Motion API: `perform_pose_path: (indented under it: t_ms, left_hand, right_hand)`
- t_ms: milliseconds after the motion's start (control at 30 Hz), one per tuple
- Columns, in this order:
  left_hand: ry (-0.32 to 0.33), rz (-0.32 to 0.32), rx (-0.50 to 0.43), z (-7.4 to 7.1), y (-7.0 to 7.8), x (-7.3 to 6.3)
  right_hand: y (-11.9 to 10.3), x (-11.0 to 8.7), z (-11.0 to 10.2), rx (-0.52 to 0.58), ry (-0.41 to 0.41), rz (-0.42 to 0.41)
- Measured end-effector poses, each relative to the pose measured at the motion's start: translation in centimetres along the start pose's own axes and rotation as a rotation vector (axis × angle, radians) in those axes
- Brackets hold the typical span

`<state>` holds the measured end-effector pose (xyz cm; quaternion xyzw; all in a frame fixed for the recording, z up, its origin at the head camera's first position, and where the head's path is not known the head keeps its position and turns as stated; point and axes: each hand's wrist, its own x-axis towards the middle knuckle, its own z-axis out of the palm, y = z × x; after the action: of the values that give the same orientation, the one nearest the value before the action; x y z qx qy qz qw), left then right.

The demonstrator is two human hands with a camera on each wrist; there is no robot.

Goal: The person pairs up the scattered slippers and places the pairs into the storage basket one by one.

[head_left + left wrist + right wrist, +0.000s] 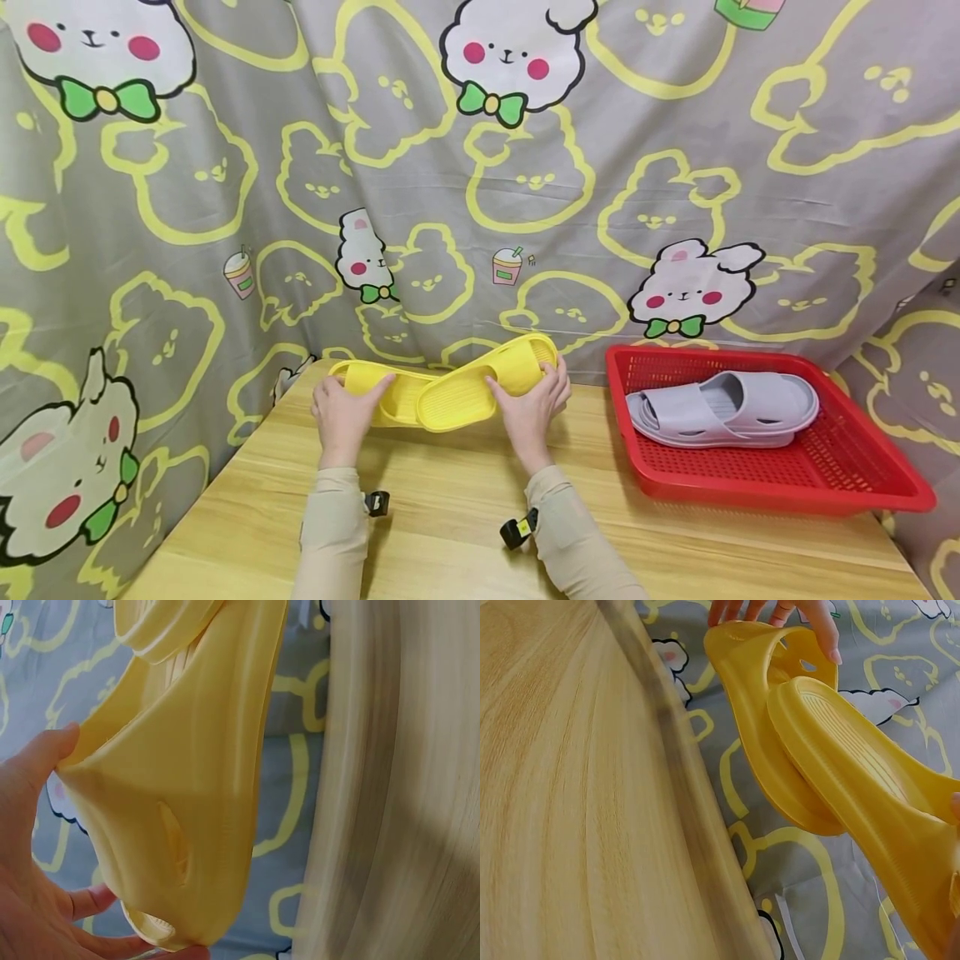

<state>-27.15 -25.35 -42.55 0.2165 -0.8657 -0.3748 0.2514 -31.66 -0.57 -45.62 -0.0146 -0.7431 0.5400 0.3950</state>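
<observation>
Two yellow slippers are held up above the far side of the table. My left hand grips the left yellow slipper around its strap and toe end, thumb on the strap's edge in the left wrist view. The right yellow slipper is gripped by my right hand near its strap and toe, and it tilts up to the right. Its heel overlaps the heel part of the left slipper, in front of it, as the right wrist view also shows. Both toes point outward.
On the right of the wooden table stands a red basket with perforated walls. A pair of grey slippers lies in it, one on top of the other. A patterned curtain hangs behind the table and along its left.
</observation>
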Motion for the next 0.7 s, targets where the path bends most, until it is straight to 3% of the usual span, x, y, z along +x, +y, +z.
perform_pose_path:
  t_ms: [400, 700]
  left_hand:
    - [-0.067, -0.063, 0.022, 0.11, 0.52, -0.15]
    - [-0.070, -0.056, 0.030, 0.10, 0.71, -0.44]
  right_hand:
    - [0.02, -0.05, 0.00, 0.002, 0.034, -0.006]
    - [0.28, -0.04, 0.13, -0.008, 0.039, -0.009]
